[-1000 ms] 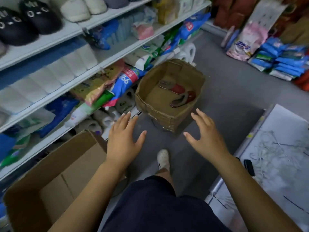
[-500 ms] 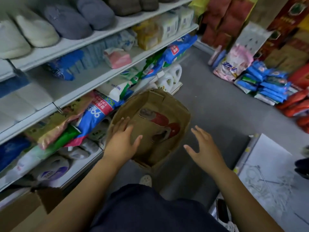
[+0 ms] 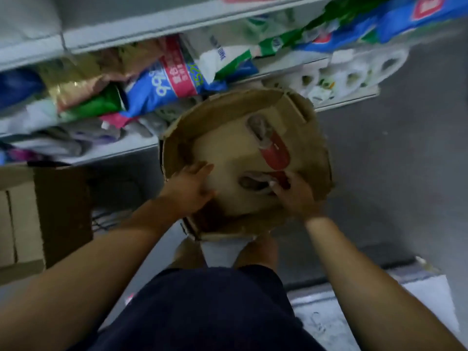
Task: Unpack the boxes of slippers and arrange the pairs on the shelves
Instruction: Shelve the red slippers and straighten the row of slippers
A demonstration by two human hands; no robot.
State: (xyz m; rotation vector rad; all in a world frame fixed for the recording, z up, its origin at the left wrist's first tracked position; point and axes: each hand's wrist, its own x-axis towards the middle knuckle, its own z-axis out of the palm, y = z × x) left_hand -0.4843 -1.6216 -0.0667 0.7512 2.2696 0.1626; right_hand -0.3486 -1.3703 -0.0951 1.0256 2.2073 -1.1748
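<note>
Head view looks steeply down, and motion blurs it. The shelves point(image 3: 177, 24) fill the far left, their lower tiers crowded with packets point(image 3: 162, 82) and paper rolls point(image 3: 354, 77), so your pair probably belongs on a higher tier out of view. The grey floor point(image 3: 405, 173) carries an open box point(image 3: 319, 148) right in front of you, near the shelves. It is worn soft, with its walls bowed outward. A second box point(image 3: 63, 211) sits open at the near left.

Inside the first box lies the last pair. The far slipper point(image 3: 274, 150) rests flat on the bottom, red sole end toward you. The near slipper point(image 3: 253, 183) lies just beside it, under your right fingers.

Your left hand point(image 3: 190, 191) has no grip on anything. Its fingers are straight and pressed against the near-left wall, likely to keep the limp box from sliding. Your right hand point(image 3: 293, 198) reaches over the near wall with a closed grip, fingers curled on the near slipper. Gather the far one before you lift.
</note>
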